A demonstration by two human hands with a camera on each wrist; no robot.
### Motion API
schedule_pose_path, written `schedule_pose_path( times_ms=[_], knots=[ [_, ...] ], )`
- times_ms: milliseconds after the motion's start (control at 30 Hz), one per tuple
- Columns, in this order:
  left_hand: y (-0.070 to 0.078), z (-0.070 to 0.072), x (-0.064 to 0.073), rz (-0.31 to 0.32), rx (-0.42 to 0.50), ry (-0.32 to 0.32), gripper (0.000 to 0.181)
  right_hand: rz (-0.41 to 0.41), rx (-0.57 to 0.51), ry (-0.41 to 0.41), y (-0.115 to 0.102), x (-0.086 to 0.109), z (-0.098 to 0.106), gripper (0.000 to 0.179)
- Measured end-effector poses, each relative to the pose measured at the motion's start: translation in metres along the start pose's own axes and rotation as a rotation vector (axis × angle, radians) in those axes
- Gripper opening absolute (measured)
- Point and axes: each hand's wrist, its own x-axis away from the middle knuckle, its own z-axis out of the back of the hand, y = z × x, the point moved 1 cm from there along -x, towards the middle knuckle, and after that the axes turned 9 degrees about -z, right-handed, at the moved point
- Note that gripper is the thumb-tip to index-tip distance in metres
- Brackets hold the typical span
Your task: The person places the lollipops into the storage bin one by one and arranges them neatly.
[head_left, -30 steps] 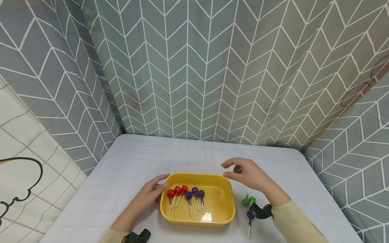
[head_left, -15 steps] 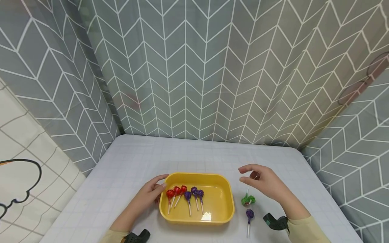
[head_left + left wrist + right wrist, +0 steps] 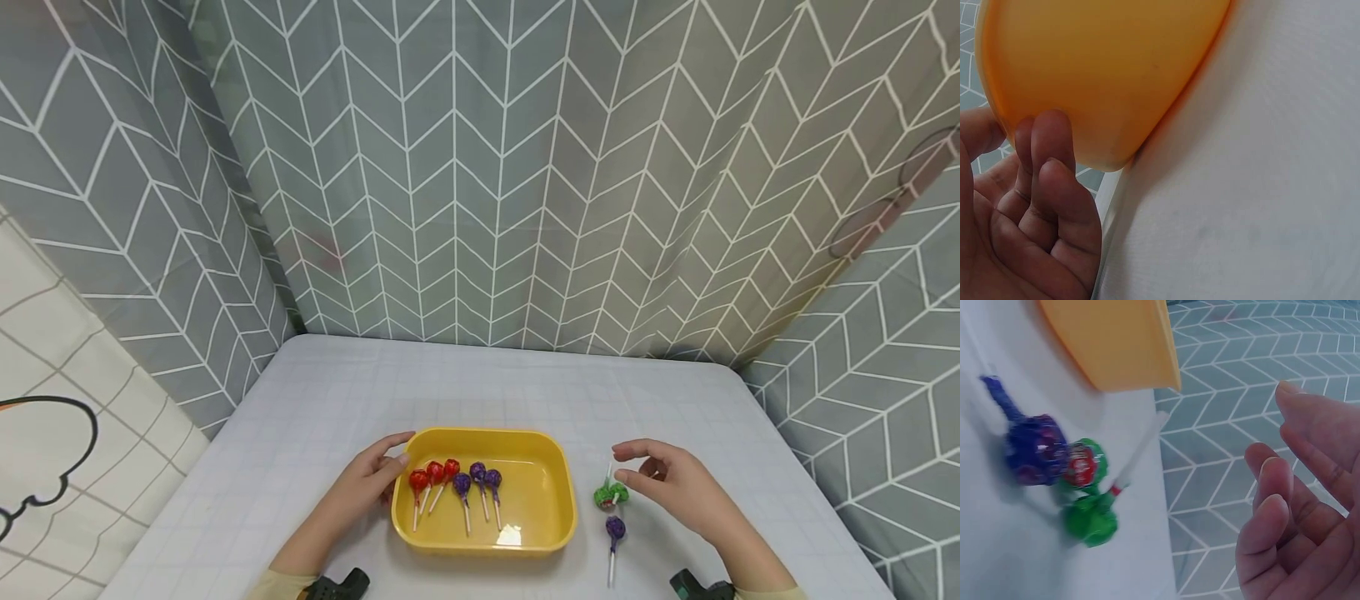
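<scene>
"What's the left hand doing over there?"

"Same as a moment ago. Its fingers are holding the yellow tray by its left end, on the counter."

"And inside?"

"Three red lollipops at the left, then three purple lollipops towards the middle."

"Further along?"

"Past the tray's right side, two green lollipops lie close together, with a lone purple lollipop just beside them, on the near side."

"So what's changed?"

"The right hand — a second ago it was up by the tray's far right corner, and now it's come out beside the green ones. Thumb and forefinger stand fairly wide apart, holding nothing, clear of the green ones."

"Meaning what?"

"As I judge it, the work has turned from the tray to the loose three. Six are in, three out."
</scene>
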Motion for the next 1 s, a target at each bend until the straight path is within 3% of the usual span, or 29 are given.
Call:
schedule_pose_path(
  times_ms=[133, 433, 700, 1000],
  knots=[
    [0.0, 0.001, 0.0, -0.005, -0.002, -0.011, 0.05, -0.084, -0.051, -0.013, 0.01, 0.007, -0.006, 0.036],
    [-0.004, 0.0, -0.001, 0.015, -0.005, -0.003, 0.05, -0.165, -0.111, -0.062, 0.035, 0.019, -0.02, 0.036],
    [0.0, 0.001, -0.001, 0.016, 0.002, 0.003, 0.05, -0.18, -0.165, -0.17, 0.056, 0.026, -0.027, 0.042],
    [0.0, 0.0, -0.001, 0.009, 0.012, -0.007, 0.051, -0.171, -0.107, -0.159, 0.057, 0.029, -0.038, 0.042]
  ],
)
